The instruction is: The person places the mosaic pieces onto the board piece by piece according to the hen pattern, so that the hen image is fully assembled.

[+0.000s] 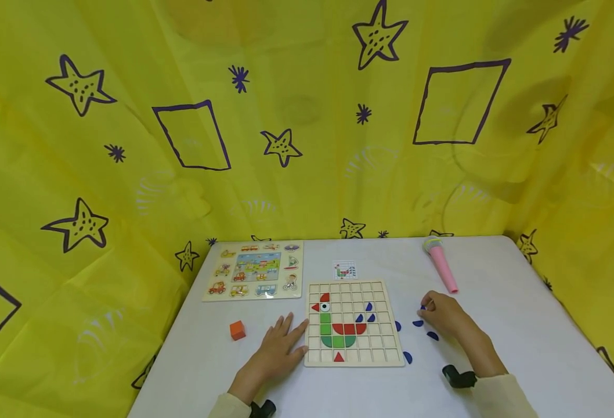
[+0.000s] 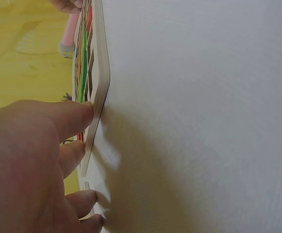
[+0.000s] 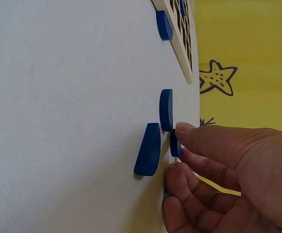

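A pale wooden grid board [image 1: 375, 342] lies on the table with red, green and blue shapes forming a bird, plus an eye tile [image 1: 325, 306]. My left hand [image 1: 278, 351] has its fingers spread, thumb and index fingertips at the board's left edge. To the right of the board, my right hand [image 1: 445, 316] pinches a blue half-round piece [image 3: 175, 144] between thumb and index finger. Two more blue half-round pieces [image 3: 166, 110] lie close beside those fingertips. Others, such as one blue piece [image 1: 408, 357], rest along the board's right edge.
Behind the board is a small picture card [image 1: 345, 270] of the bird. A vehicle picture puzzle [image 1: 218, 261] occupies the back left, with an orange cube [image 1: 237, 330] in front of it. A pink toy microphone [image 1: 443, 267] lies at the back right. Yellow curtain [image 1: 307, 191] surrounds the table.
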`<state>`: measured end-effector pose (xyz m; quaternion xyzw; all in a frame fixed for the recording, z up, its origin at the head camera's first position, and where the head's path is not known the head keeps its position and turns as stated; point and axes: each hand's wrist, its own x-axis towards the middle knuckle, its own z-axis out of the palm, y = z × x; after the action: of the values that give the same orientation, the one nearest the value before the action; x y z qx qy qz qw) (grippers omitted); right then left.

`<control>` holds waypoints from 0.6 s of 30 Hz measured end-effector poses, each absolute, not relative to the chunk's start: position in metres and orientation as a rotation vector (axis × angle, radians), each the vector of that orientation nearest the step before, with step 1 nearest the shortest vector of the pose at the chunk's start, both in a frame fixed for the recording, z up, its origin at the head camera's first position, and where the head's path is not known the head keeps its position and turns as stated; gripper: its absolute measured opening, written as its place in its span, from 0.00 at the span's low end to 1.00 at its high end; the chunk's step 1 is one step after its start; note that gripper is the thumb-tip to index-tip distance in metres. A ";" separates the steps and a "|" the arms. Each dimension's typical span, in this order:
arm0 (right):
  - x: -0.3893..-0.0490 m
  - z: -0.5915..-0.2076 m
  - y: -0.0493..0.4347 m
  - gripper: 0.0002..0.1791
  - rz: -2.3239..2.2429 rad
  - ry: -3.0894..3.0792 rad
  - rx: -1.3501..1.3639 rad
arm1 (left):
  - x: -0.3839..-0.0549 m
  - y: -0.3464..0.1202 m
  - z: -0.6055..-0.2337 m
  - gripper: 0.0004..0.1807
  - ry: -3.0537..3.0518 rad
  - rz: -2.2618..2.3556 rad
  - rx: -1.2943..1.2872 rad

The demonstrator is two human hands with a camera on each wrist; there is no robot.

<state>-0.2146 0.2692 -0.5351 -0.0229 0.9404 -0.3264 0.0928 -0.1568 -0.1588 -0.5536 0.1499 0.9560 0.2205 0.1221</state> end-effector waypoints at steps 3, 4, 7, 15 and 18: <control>-0.214 -0.538 0.269 0.13 -0.983 2.808 -0.072 | -0.156 -0.158 -0.553 0.35 2.792 0.637 0.439; -0.214 -0.539 0.269 0.12 -0.986 2.815 -0.083 | -0.156 -0.158 -0.553 0.34 2.793 0.639 0.440; -0.214 -0.543 0.268 0.12 -0.992 2.803 -0.064 | -0.156 -0.158 -0.553 0.34 2.797 0.642 0.445; -0.212 -0.543 0.259 0.12 -1.007 2.780 -0.055 | -0.156 -0.158 -0.554 0.34 2.807 0.624 0.450; -0.210 -0.541 0.251 0.11 -1.015 2.818 -0.092 | -0.157 -0.158 -0.555 0.34 2.810 0.626 0.450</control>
<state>-0.2096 0.2507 -0.5411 -0.0307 0.9379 -0.3378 0.0724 -0.1566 -0.1583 -0.5547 0.1535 0.9581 0.2134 0.1134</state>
